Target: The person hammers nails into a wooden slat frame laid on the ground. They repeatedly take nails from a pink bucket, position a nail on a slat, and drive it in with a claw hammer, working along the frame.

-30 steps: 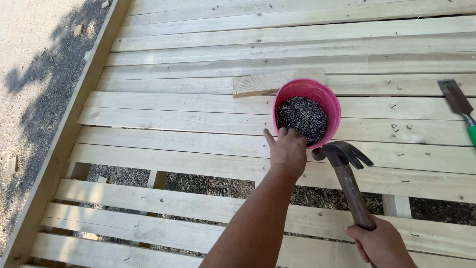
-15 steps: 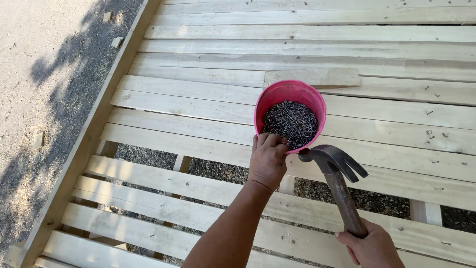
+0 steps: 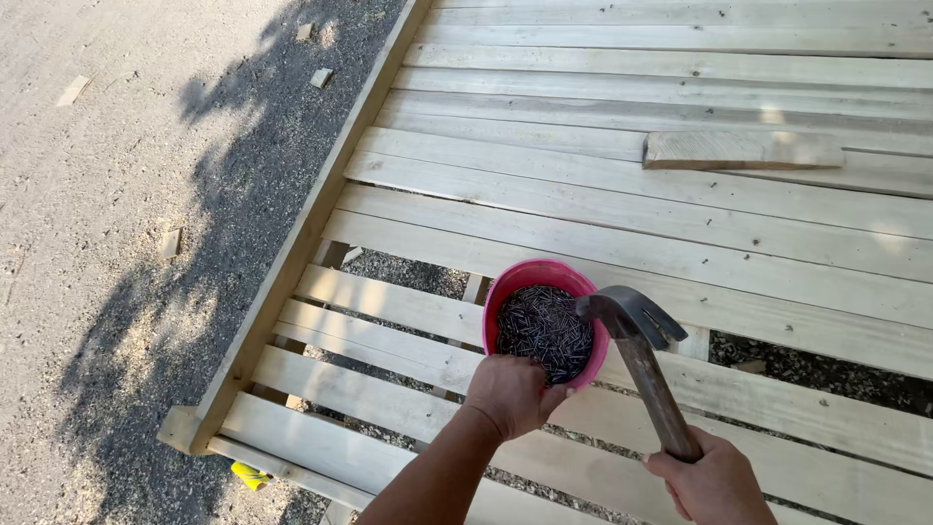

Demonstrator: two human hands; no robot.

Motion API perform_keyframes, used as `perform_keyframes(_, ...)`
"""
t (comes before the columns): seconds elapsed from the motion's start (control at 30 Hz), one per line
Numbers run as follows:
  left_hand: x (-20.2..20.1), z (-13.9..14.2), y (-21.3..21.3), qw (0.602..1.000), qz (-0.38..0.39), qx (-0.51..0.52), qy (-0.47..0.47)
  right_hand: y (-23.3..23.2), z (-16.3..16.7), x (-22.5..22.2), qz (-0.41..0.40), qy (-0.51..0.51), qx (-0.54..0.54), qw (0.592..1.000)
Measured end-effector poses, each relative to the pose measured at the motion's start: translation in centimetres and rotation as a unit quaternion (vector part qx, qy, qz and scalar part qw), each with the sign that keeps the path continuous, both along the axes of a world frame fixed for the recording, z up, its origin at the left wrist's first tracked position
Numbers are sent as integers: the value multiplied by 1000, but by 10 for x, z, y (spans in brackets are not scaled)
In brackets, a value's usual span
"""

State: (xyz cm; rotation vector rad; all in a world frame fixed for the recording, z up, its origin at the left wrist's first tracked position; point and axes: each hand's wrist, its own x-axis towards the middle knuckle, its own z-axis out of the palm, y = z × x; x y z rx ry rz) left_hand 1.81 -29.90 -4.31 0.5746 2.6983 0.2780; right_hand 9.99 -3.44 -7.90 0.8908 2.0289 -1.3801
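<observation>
Pink bucket (image 3: 540,282) of dark nails (image 3: 544,332) is where we begin, sitting on the slats near the deck's (image 3: 583,185) left edge, over the stretch where gaps between the boards show gravel (image 3: 797,365) beneath. Our left hand (image 3: 510,394) is curled over the bucket's near rim, fingers closed on it or dipping into the nails; we can't tell whether a nail is pinched. Our right hand (image 3: 714,481) is wrapped tight round the handle of the hammer (image 3: 646,365). The hammer's long axis runs from that hand at the near edge up and slightly left, head over the bucket's right rim, claw pointing right. The bucket stands upright, mouth open to the sky.

We judge this as the stocking-up step: reaching for nails or shifting the bucket along. The next move calls for a clean pick of a nail and a clear board to set it on. Outward, a loose offcut (image 3: 743,149) lies toward the far right, and wood scraps (image 3: 321,77) dot the gravel ground off the left edge.
</observation>
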Motion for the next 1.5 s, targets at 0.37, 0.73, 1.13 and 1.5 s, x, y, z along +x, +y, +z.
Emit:
perform_keyframes(0.37,-18,-48,39,988,140,54,-26,-50,-2,59,-66,-25,-7,998)
perform_keyframes(0.73,-22,-51,25,944,160,278,81,-52,8,80,-77,-33,7,996)
perform_keyframes(1.13,-9,-38,2,881,265,386,70,-62,0,72,-33,-22,3,999)
perform_keyframes(1.5,-18,-68,-3,879,272,387,66,-76,-10,74,-41,-6,-13,999)
